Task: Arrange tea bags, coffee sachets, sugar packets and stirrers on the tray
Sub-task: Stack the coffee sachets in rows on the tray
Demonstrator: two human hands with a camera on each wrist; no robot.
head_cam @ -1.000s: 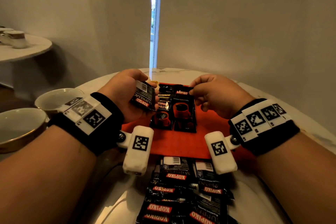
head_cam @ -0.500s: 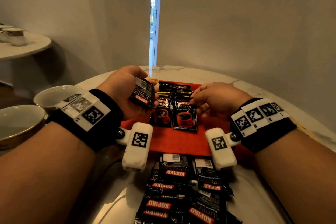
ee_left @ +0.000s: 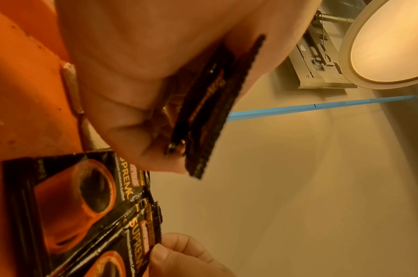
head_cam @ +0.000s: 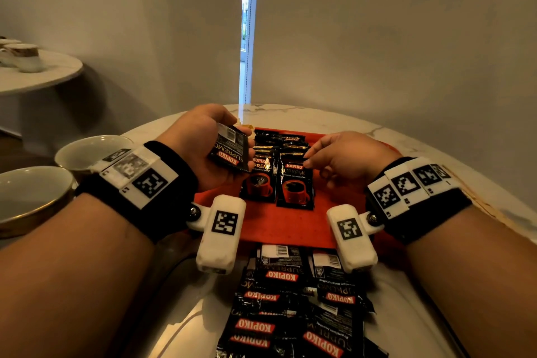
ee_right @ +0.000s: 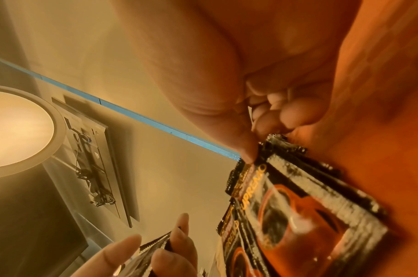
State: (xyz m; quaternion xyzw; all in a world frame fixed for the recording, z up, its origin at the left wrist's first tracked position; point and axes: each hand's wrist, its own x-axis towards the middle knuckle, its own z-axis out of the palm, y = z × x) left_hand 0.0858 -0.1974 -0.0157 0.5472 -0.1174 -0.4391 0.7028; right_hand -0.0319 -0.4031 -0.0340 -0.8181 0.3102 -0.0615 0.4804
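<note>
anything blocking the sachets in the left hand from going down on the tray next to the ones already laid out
Nothing visible does. The left hand holds its sachets just above the red tray, whose near part lies bare.

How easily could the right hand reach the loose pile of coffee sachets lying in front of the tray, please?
Probably easily: the right hand only touches the tray's sachets, and the pile lies uncovered between the forearms.

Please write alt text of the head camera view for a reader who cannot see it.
The left hand holds coffee sachets above a red tray where two rows of sachets lie; the right hand touches the right row. More sachets lie on the marble table.
</note>
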